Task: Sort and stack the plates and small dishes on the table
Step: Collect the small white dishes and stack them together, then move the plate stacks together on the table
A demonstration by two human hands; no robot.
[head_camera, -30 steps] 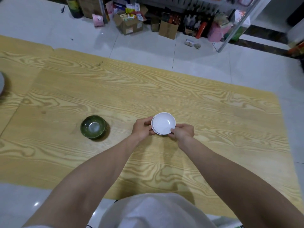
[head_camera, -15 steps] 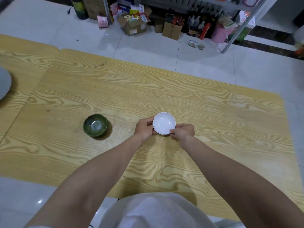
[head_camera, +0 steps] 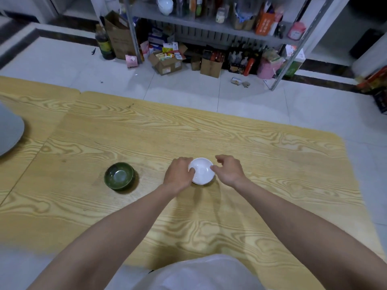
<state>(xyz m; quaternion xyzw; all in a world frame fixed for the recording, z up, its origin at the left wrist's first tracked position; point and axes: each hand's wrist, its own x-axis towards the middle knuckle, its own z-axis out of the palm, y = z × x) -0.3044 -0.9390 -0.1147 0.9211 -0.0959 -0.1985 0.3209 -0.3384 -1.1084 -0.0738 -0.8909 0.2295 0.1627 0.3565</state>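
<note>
Right, step in hand: handling the white dish [head_camera: 202,171], mid-table, straight ahead of the person and near the front half of the table [head_camera: 272,164].

Grip state:
- left hand [head_camera: 179,173] grasps the dish at its left rim, with the thumb [head_camera: 191,170] laid over the edge into the bowl and the fingers round the far side
- right hand [head_camera: 230,170] looks released: one tip is at the right rim, the other fingers are loosely curled and clear of the dish, holding nothing that I can see

Can't tell if the dish sits flat on the wood or is just off it. Its shadow falls close under the near edge.

Other pieces: a green bowl [head_camera: 119,178] sits to the left of the dish, apart from it and upright. A grey plate [head_camera: 9,130] is well apart at the far left edge, cut off by the frame.

Judgement: sorting is early or mid-way, as nothing visible is stacked. The likely next move is pairing the white dish with its like or nesting it with the green bowl. That calls for a one-hand carry to the left, kept level, and a soft set-down, since a rim-only pinch can tip.

Dish look: small, round, shallow, plain glossy white, empty, no chips visible. The green bowl is deeper, dark-glazed, with a pale patch at the bottom that is probably glare.
</note>
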